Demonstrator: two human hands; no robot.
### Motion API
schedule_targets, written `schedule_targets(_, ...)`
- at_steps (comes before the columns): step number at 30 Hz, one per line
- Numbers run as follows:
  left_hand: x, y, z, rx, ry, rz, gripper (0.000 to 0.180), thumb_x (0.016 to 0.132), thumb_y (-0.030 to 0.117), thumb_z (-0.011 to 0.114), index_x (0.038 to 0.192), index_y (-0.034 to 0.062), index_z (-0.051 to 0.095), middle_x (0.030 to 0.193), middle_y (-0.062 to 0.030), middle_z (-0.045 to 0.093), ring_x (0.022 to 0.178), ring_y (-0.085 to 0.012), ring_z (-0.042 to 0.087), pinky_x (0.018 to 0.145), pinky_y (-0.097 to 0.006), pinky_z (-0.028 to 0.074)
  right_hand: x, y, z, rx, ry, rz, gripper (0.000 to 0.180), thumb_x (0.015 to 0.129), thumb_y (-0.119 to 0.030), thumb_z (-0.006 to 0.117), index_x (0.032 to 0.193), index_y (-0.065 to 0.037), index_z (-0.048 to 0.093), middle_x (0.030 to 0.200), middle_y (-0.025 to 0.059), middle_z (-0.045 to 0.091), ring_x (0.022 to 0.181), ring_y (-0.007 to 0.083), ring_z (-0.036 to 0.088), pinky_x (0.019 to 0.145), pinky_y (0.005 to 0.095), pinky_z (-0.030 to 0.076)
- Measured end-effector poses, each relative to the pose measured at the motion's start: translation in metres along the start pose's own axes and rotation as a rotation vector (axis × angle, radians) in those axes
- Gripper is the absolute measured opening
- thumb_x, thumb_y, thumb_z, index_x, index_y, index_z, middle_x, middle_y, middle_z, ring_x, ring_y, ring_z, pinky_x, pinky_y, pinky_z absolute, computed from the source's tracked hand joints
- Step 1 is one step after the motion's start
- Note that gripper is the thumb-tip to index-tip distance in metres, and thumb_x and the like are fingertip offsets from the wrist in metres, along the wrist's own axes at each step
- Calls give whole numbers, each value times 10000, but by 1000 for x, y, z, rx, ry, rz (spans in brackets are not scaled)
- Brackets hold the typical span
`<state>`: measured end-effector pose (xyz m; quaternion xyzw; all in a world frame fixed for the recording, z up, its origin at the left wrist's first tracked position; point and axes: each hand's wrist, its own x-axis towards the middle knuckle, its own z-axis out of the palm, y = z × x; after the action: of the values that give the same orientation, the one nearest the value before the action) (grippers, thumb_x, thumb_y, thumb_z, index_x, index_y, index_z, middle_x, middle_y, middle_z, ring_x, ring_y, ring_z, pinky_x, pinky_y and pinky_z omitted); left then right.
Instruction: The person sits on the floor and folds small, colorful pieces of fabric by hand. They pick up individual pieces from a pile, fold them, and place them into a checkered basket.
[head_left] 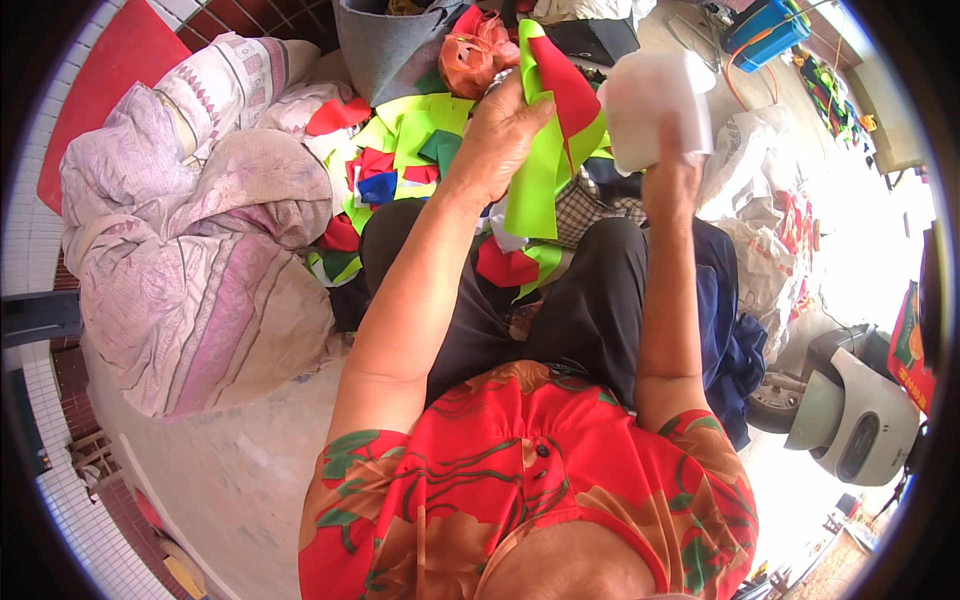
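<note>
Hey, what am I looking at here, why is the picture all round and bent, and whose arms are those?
There is no machine here. A person wears a wide fisheye camera on the head, looking down, so edges bend and the person's own arms enter from below. The left hand grips long strips of lime green and red fabric. The right hand holds up a white folded piece of material. Beyond the knees lies a pile of coloured fabric scraps. To the left are large pale pink cloth bundles; to the right, white sacks and part of a scooter.

Home yard: fabric scraps [420,130], bundled bedding [200,240], scooter [850,410].
</note>
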<state>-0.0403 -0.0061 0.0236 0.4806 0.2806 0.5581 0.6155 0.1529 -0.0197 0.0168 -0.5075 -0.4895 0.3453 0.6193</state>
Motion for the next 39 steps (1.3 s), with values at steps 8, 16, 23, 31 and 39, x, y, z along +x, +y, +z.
schedule_targets(8, -5, -7, 4, -203, -119, -257, 423, 943, 119, 501, 1350, 58, 402, 1186, -79, 547, 1040, -170, 583, 904, -281, 472, -32, 21, 45, -27, -433, -106, 874, 686, -297, 815, 1387, -43, 360, 1356, 147, 396, 1260, 271, 405, 1032, 373, 354)
schedule_targets(16, -3, 0, 5, -257, -186, -379, 460, 955, 290, 492, 1295, -13, 427, 1102, -182, 596, 995, -247, 618, 888, -334, 490, -34, 31, 37, 486, -442, 251, 534, 747, 1, 735, 1215, 53, 485, 1013, 138, 656, 893, 202, 651, 814, 311, 525)
schedule_targets(23, 4, -7, -4, -81, -82, -246, 455, 948, 363, 485, 1162, -35, 540, 1020, -200, 627, 956, -251, 631, 840, -362, 518, -42, 43, 44, 652, -192, 307, 428, 804, 28, 656, 1213, -6, 532, 1129, 109, 615, 991, 192, 600, 876, 323, 481)
schedule_targets(31, 5, 12, -25, -77, 260, -61, 341, 957, 277, 437, 1069, -18, 567, 947, -181, 657, 838, -259, 663, 727, -365, 549, 31, 9, -5, 62, 132, -206, 352, 811, -7, 665, 1154, 27, 589, 1060, 62, 649, 911, 171, 612, 777, 304, 495)
schedule_targets(39, 10, 16, -45, -118, 448, 56, 239, 906, 195, 528, 1023, -6, 583, 890, -157, 661, 803, -234, 664, 680, -352, 551, 99, 68, -59, -1066, -130, -235, 594, 738, -273, 756, 1280, -209, 522, 1077, 142, 654, 982, 276, 639, 817, 369, 492)
